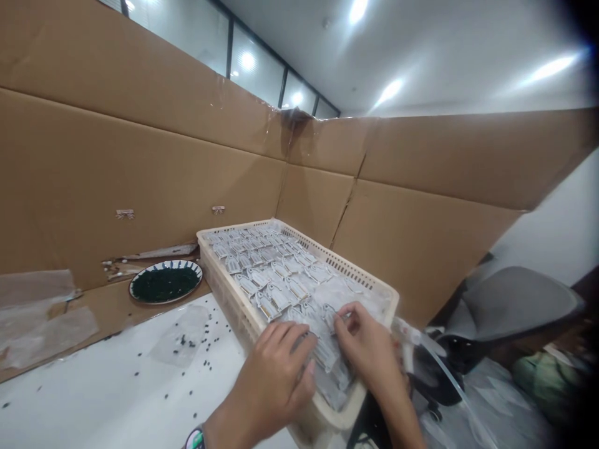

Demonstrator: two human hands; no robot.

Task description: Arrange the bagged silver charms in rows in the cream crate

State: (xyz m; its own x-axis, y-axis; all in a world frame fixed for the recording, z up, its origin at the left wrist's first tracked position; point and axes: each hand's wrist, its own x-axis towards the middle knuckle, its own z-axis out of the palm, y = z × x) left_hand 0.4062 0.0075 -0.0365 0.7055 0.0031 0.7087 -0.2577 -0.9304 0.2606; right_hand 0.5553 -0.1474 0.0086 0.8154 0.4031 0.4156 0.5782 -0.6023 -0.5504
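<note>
A cream plastic basket [369, 282] holds rows of small white plastic parts [281, 297] lying on clear film. My left hand [281, 368] is over the basket's near left edge, its fingers curled in toward the thumb. A bit of something grey shows between them, too hidden to name. My right hand [367, 343] is at the near right side of the basket. Its thumb and index finger close at a white plastic part [329, 315] with a looped end. Between the two hands, more parts [322, 352] lie under or among clear film.
Left of the basket stands a plate [166, 282] filled with dark green pieces. Small dark bits [187, 342] are scattered over the white table [93, 399] and a clear sheet. Cardboard walls [140, 162] rise behind. A grey chair [519, 302] is at right.
</note>
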